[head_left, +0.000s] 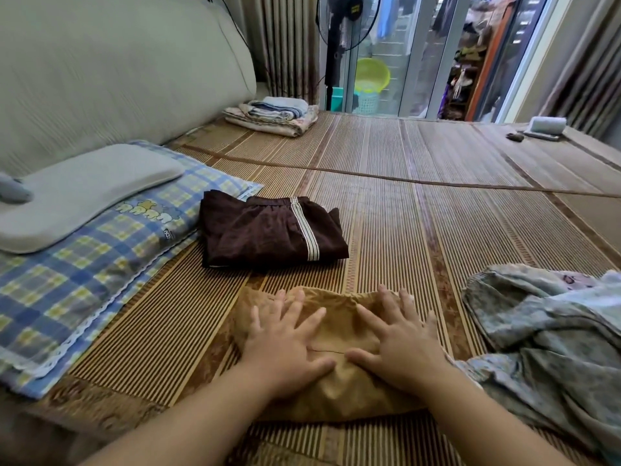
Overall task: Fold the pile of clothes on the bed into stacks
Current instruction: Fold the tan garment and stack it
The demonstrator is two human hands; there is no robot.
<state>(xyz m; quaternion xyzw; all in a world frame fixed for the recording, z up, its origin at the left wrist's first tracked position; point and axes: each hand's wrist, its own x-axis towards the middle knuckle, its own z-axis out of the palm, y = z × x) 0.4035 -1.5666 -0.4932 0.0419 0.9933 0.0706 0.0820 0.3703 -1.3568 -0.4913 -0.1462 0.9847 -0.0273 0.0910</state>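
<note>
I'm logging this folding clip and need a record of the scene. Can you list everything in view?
tan garment: 1, tan, on the mat under both hands
brown shorts: 1, dark brown with white side stripes, folded, beyond the tan garment
unfolded clothes: 1 pile, grey-blue floral, right
folded linens: 1 stack, pastel, far left by the curtain
plaid pillow: 1, blue and yellow, left
grey pillow: 1, grey, on the plaid pillow
woven mat: tan striped, covering the bed
standing fan: 1, black, far end
basin: 1, yellow-green, behind the glass door
left hand: flat on the tan garment
right hand: flat on the tan garment
</note>
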